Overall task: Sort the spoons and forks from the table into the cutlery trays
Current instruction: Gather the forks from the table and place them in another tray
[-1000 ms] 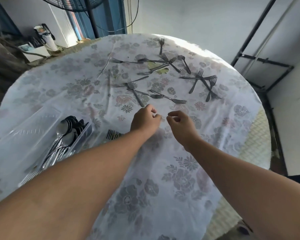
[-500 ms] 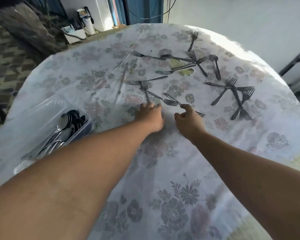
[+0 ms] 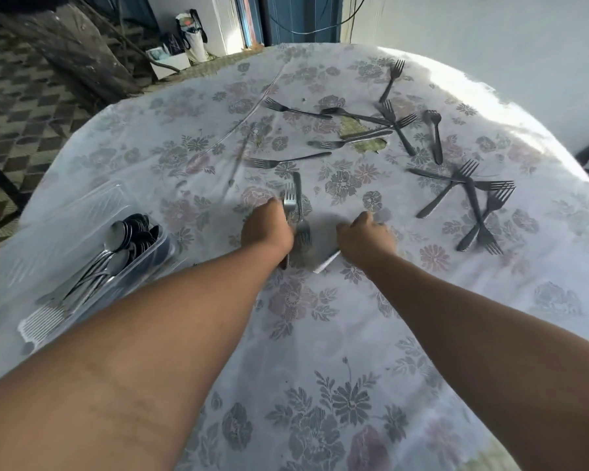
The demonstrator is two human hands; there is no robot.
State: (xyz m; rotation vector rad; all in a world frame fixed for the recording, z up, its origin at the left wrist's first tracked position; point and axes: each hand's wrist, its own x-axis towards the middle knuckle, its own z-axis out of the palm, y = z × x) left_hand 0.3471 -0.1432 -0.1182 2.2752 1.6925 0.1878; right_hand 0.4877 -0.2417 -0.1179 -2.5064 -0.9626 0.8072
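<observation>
Gripped in my left hand [image 3: 267, 229] near the table's middle is a fork [image 3: 289, 198], tines pointing away and handle end showing below my wrist. A second fork [image 3: 300, 215] lies right beside that hand, tines toward me. My right hand [image 3: 366, 237] holds another fork [image 3: 326, 265], whose handle sticks out toward me while its head is blurred. Beyond both hands, several forks [image 3: 470, 195] lie scattered and crossed on the floral tablecloth. At the left, a clear tray [image 3: 82, 212] has several spoons [image 3: 126, 239] in one compartment. My left arm hides part of the tray.
The round table [image 3: 320, 368] drops off to a patterned floor on the left and a wall on the right. A torn patch [image 3: 364, 139] in the cloth sits among the far forks. A white bag [image 3: 193, 39] and a box stand on the floor behind the table.
Both hands moved forward to the nearest forks and closed on one each. The left one lifted its fork so that the tines stand up. My view shifted closer.
</observation>
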